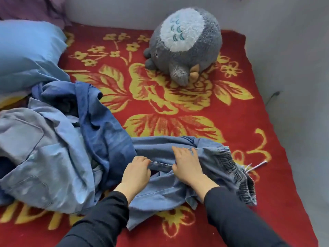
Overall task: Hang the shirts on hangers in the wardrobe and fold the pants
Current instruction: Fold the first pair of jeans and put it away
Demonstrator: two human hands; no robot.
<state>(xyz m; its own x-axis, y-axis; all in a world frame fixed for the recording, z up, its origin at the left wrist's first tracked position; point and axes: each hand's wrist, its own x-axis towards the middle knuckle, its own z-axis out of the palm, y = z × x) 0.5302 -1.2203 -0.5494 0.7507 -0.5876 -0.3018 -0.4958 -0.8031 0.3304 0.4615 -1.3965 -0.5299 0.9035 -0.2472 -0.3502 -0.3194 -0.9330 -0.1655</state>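
The pants (160, 195) lie crumpled across the near part of the bed, with the elastic waistband (236, 170) to the right and a white drawstring (258, 165) trailing from it. The left hand (137, 173) grips a seam of the pants, its fingers (142, 160) curled round the edge. The right hand (187, 166) lies just beside it, fingers straight and spread, pressing the cloth flat.

This looks like the start of folding the pants: the legs are being lined up along the seam, and no fold is made yet. The next move probably calls for pulling the legs straight and smoothing them, since the far end runs into a pile (53, 157) of other blue clothes at the left and may drag on it.

A red blanket (178, 104) with yellow flowers covers the bed. A grey plush (185, 45) sits at the far side and a blue pillow (26, 50) at the far left. A pale wall (293, 68) closes the corner. No wardrobe or hangers are in view.
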